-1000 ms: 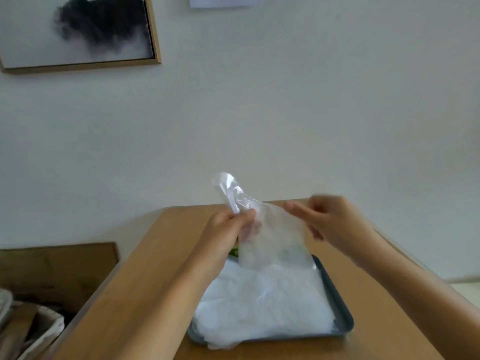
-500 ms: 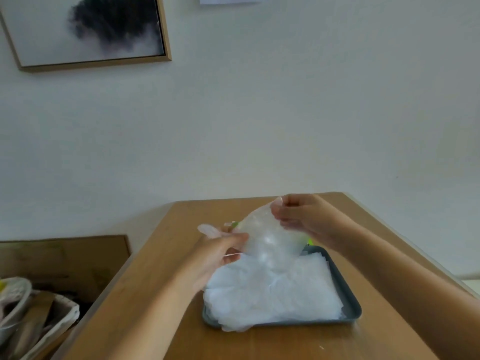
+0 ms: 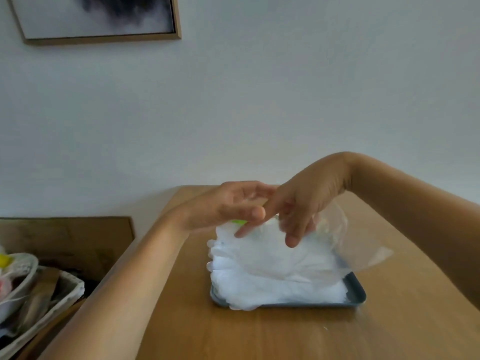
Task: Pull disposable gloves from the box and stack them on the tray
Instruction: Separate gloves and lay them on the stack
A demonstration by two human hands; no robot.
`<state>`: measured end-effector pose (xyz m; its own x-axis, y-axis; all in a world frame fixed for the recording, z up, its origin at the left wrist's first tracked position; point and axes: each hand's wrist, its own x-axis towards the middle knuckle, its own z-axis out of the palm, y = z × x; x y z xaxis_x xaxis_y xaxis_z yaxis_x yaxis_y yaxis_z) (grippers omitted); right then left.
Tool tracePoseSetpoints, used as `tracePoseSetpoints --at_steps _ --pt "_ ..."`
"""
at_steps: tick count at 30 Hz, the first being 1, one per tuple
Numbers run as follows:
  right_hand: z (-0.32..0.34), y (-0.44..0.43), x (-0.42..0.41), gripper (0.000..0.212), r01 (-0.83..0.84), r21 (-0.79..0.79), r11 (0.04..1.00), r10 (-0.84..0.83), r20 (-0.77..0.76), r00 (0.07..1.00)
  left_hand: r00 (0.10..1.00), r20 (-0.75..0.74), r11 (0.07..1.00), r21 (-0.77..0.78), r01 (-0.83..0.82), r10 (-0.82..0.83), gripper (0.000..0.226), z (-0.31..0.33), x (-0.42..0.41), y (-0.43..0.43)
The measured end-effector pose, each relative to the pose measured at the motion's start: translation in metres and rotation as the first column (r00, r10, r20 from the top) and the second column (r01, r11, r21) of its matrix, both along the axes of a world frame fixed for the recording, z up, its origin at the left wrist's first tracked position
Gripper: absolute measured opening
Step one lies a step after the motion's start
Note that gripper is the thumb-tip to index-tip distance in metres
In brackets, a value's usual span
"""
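A dark grey tray [image 3: 356, 294] sits on the wooden table [image 3: 285, 336] and holds a thick pile of clear disposable gloves [image 3: 272, 276]. One more clear glove [image 3: 363, 249] lies across the pile's far right side, and its loose end billows past the tray's right rim. My right hand [image 3: 307, 203] is over the pile, fingers spread and pointing down, fingertips on that glove. My left hand [image 3: 228, 206] hovers just left of it, fingers apart, holding nothing. A sliver of the green glove box [image 3: 239, 222] shows behind the pile, mostly hidden by my hands.
A wooden board [image 3: 78, 237] leans against the wall to the left of the table. Lower left, off the table, stands a woven basket [image 3: 52, 302] with several items. A framed picture [image 3: 104, 19] hangs on the wall above.
Both hands held the glove up between them; now it is down on the pile. My left hand has let go and spread its fingers, and my right hand has turned its fingers downward.
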<state>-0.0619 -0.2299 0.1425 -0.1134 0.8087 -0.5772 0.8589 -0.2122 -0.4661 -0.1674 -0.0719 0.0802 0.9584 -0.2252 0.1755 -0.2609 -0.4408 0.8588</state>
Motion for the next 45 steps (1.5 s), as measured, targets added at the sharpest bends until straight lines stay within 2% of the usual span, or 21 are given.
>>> tracePoseSetpoints --at_steps 3,4,6,8,9,11,13,14,16,18,20,23,26,29,33,36,38,42,45 --pt "0.004 -0.008 0.008 0.058 0.015 0.0 1.0 -0.015 -0.112 0.994 0.993 -0.118 0.999 0.046 0.015 -0.009 0.087 -0.005 -0.003 0.001" --pt "0.004 -0.011 0.012 0.055 0.024 0.01 1.0 -0.022 -0.154 0.988 0.988 -0.154 0.998 0.068 -0.006 0.017 0.076 -0.007 -0.004 0.002" --pt "0.0 -0.018 0.022 0.054 0.062 0.032 0.998 -0.052 -0.252 0.966 0.979 -0.192 0.993 0.104 -0.052 0.071 0.039 -0.013 -0.006 0.008" --pt "-0.007 -0.025 0.033 0.056 0.139 0.046 0.989 -0.114 -0.347 0.931 0.97 -0.21 0.992 0.066 -0.11 0.121 0.014 -0.018 -0.008 0.012" --pt "-0.011 -0.028 0.037 0.055 0.185 0.051 0.981 -0.152 -0.386 0.91 0.967 -0.225 0.993 0.017 -0.119 0.12 0.014 -0.02 -0.009 0.015" --pt "-0.019 -0.032 0.046 0.05 0.287 0.078 0.955 -0.233 -0.403 0.885 0.965 -0.246 0.989 -0.089 -0.12 0.095 0.03 -0.022 -0.01 0.018" --pt "-0.026 -0.032 0.051 0.037 0.385 0.181 0.905 -0.329 -0.277 0.903 0.962 -0.228 0.977 -0.115 -0.177 0.148 0.037 -0.023 -0.006 0.022" --pt "-0.03 -0.03 0.053 0.027 0.415 0.284 0.864 -0.386 -0.155 0.909 0.956 -0.178 0.965 -0.074 -0.251 0.235 0.031 -0.024 -0.001 0.026" --pt "-0.035 -0.026 0.058 0.009 0.411 0.548 0.729 -0.514 0.04 0.857 0.904 -0.005 0.902 0.06 -0.427 0.428 0.017 -0.023 0.009 0.031" --pt "-0.04 -0.021 0.06 0.005 0.37 0.765 0.527 -0.617 0.046 0.785 0.825 0.174 0.82 0.122 -0.559 0.537 0.018 -0.022 0.017 0.037" --pt "-0.045 -0.019 0.061 0.007 0.236 0.922 0.306 -0.638 0.014 0.77 0.753 0.333 0.772 0.1 -0.627 0.568 0.011 -0.02 0.02 0.039" --pt "-0.057 -0.024 0.056 0.003 -0.088 0.994 0.061 -0.651 0.106 0.752 0.661 0.477 0.743 0.026 -0.669 0.578 0.01 -0.018 0.014 0.032" --pt "-0.081 -0.035 0.054 0.011 -0.222 0.973 -0.057 -0.661 0.13 0.739 0.584 0.652 0.735 0.06 -0.675 0.483 0.013 -0.023 0.008 0.021" --pt "-0.114 -0.051 0.05 0.022 -0.269 0.962 -0.04 -0.639 0.182 0.747 0.562 0.786 0.732 0.22 -0.645 0.259 0.02 -0.041 0.001 0.016" --pt "-0.161 -0.07 0.047 0.021 -0.233 0.961 0.147 -0.573 0.275 0.772 0.626 0.771 0.71 0.377 -0.595 0.115 0.019 -0.092 0.004 0.017" --pt "-0.19 -0.076 0.051 0.025 -0.186 0.94 0.286 -0.518 0.315 0.795 0.747 0.652 0.726 0.451 -0.519 0.13 0.012 -0.123 0.006 0.017" --pt "-0.202 -0.077 0.055 0.024 -0.135 0.931 0.339 -0.498 0.299 0.814 0.808 0.57 0.722 0.497 -0.482 0.147 0.008 -0.13 0.004 0.014" --pt "-0.213 -0.08 0.058 0.008 -0.029 0.908 0.418 -0.506 0.259 0.823 0.879 0.454 0.701 0.579 -0.416 0.147 0.023 -0.129 0.0 0.006" --pt "-0.217 -0.081 0.062 0.012 0.013 0.874 0.486 -0.494 0.262 0.829 0.921 0.348 0.669 0.644 -0.372 0.177 0.016 -0.125 -0.006 0.002"
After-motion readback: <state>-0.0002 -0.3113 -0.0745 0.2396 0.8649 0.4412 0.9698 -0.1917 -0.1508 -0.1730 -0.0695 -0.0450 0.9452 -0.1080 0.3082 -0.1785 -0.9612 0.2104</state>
